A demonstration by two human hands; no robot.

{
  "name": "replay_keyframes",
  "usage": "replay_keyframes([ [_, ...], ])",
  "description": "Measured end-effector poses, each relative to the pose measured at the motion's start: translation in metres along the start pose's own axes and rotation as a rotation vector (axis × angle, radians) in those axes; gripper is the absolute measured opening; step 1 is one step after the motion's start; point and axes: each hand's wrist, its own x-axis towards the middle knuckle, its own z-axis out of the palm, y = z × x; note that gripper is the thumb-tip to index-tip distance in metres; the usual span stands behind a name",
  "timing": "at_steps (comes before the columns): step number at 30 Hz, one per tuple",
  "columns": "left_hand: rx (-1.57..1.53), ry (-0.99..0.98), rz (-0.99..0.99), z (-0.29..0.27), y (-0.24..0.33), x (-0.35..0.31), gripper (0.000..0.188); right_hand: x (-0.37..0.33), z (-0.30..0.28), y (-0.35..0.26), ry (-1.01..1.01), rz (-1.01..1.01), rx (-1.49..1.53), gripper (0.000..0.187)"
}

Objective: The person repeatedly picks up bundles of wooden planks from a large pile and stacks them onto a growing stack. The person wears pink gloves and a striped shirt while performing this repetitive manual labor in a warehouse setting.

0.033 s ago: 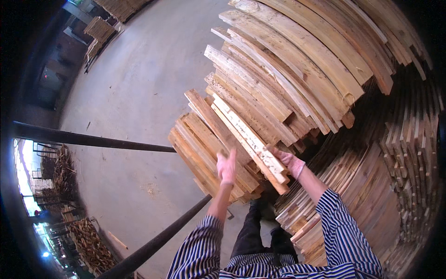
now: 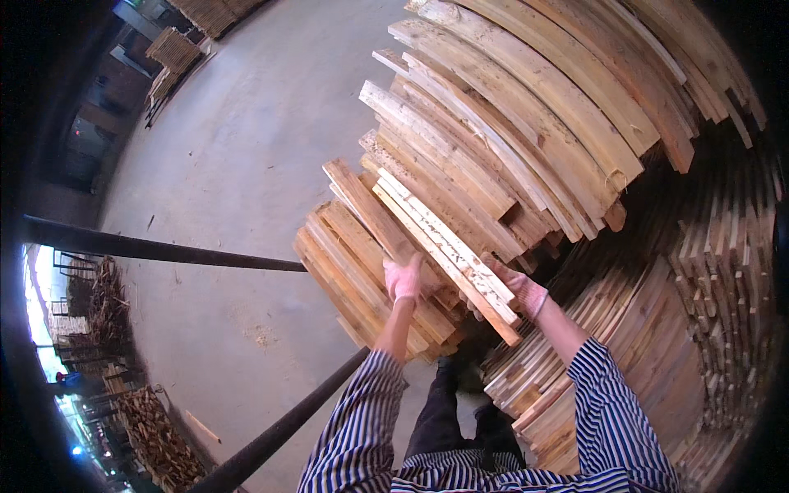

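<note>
A narrow bundle of pale wooden boards (image 2: 440, 234) lies slanting across the top of a stack in front of me. My right hand (image 2: 516, 287), in a pink work glove, is closed around the right side of the bundle by its near end. Left of it lies a browner wooden board (image 2: 368, 207). My left hand (image 2: 403, 278), gloved too, grips this board near its close end, with the fingertips partly hidden. Under both is a low stack of boards (image 2: 325, 255), its ends uneven.
Taller stacks of long planks (image 2: 526, 90) rise to the right and far side. Piled boards (image 2: 625, 320) stand low at my right. Two dark metal bars (image 2: 164, 250) cross at left, one reaching the stack. Scrap wood (image 2: 160, 435) lies far left on the concrete floor (image 2: 271, 123).
My left hand has come down and closed on the browner board. The pale boards have shifted slightly toward me and right, with my right hand on them.
</note>
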Motion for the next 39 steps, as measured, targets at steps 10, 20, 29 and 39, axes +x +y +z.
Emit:
replay_keyframes([
  [10,-0.248,-0.276,0.036,-0.013,-0.004,-0.102,0.059,-0.031,-0.032,0.015,-0.04,0.017,-0.269,0.057],
  [20,-0.744,-0.664,-0.264,-0.086,0.06,-0.138,0.109,-0.082,0.075,0.079,0.009,-0.199,-0.104,0.061],
  [29,-1.313,-0.812,0.108,-0.079,0.153,-0.232,0.068,-0.286,0.123,0.06,0.017,-0.454,-0.838,0.092],
  [39,-0.781,-1.434,0.705,0.006,0.198,-0.406,0.067,-0.464,0.111,0.097,0.639,-1.407,-1.06,0.119],
])
